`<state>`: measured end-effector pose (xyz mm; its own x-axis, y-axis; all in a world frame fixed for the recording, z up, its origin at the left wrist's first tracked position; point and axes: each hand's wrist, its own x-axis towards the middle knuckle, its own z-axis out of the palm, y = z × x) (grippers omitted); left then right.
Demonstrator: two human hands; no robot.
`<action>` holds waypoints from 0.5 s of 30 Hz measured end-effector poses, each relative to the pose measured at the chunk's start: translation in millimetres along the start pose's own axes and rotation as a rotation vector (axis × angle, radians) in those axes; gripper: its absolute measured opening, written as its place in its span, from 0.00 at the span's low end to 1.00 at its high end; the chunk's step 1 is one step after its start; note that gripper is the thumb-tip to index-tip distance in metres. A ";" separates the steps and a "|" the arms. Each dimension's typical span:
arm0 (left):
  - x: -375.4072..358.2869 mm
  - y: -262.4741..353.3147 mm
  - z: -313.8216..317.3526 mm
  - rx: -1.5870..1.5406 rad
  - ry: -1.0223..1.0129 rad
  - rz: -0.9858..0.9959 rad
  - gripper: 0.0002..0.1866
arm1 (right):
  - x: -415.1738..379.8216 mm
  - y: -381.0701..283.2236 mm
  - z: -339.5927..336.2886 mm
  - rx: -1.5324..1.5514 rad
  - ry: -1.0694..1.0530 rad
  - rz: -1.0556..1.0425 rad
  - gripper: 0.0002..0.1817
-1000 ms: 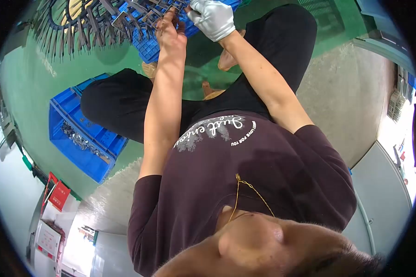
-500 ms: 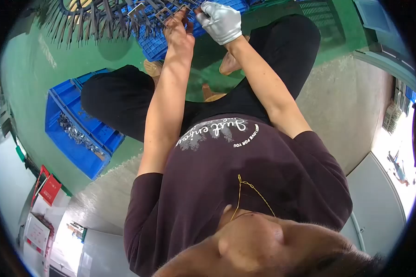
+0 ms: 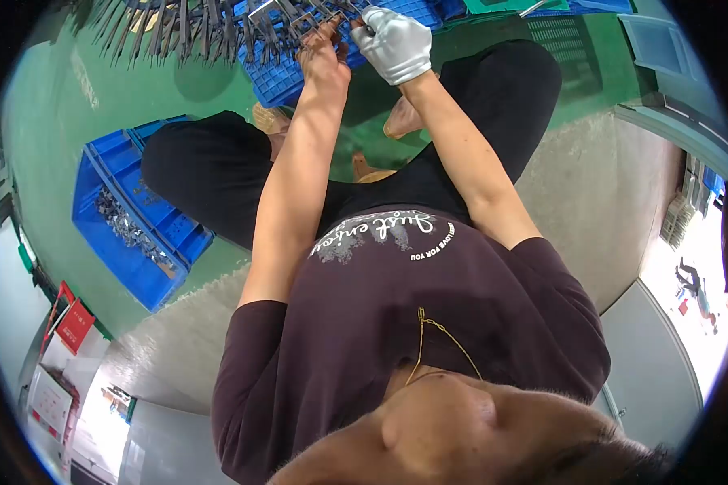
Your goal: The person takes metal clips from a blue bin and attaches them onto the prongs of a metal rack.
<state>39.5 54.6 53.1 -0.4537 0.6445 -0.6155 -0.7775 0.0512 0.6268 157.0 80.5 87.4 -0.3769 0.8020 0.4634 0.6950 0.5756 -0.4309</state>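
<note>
My left hand (image 3: 323, 56), bare, is at the top centre with its fingers closed at the tips of dark metal rack prongs (image 3: 287, 32); what it pinches is too small to make out. Close to its right, my right hand (image 3: 395, 47) wears a white glove, its thumb and fingers pressed together on something I cannot make out. Small square metal pieces (image 3: 303, 23) are among the prongs beside my left hand. Under both hands lies a blue plastic crate (image 3: 279, 82).
A blue bin (image 3: 121, 263) of small metal parts stands on the green floor at the left, beside my bent knee. More dark prongs (image 3: 178, 32) spread across the upper left. A green object (image 3: 493, 6) and a translucent blue box (image 3: 663, 40) are at the upper right.
Both hands have shifted slightly right and down in the view, still close together. More of the green object at the top right shows. The whole view has moved a little.
</note>
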 end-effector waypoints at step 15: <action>-32.0 2.1 -43.0 -0.053 -0.203 -0.238 0.18 | -11.6 -7.4 -17.9 0.018 -0.117 0.197 0.11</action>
<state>33.6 1.3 53.6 -0.1638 0.7587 -0.6306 -0.8754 0.1828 0.4474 167.2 64.0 99.1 -0.3042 0.9118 0.2759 0.7515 0.4077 -0.5187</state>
